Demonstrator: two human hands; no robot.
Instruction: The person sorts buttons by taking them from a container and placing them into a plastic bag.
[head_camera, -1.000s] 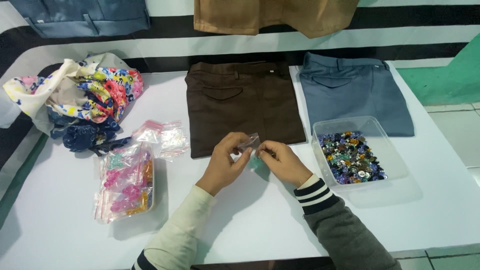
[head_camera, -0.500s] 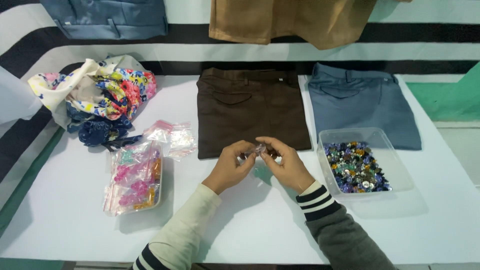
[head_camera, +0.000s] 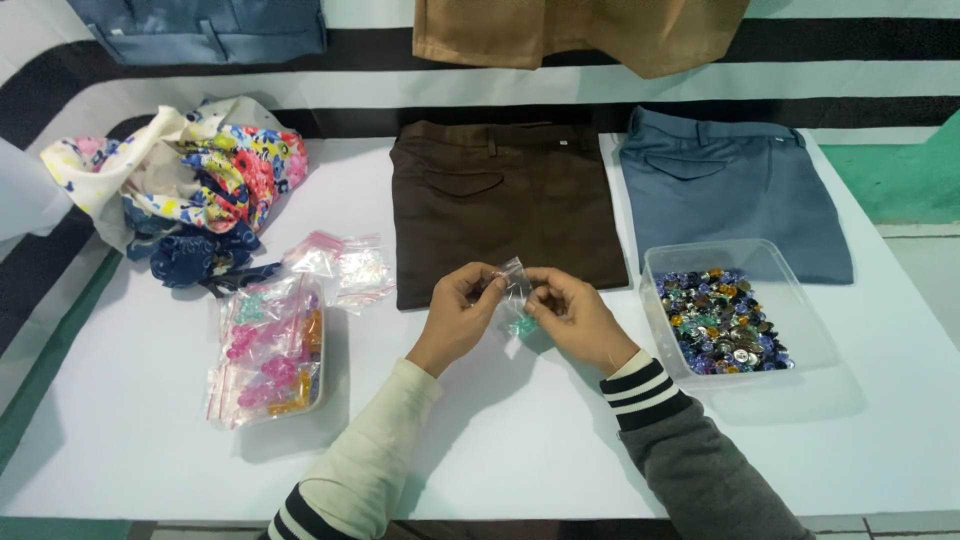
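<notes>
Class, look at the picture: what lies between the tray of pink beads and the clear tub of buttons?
In the head view, both hands, left hand and right hand, holding a small clear bag.

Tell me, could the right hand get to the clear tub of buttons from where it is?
Probably yes. The clear tub of buttons sits open-topped just beside the right hand, with bare table between. But both hands are pinching a small clear bag.

Folded trousers (head_camera: 505, 205) far centre on table (head_camera: 500, 450); second pair (head_camera: 735, 190) right; button tub (head_camera: 735, 310) near right; bagged trinkets (head_camera: 270, 350) left.
</notes>
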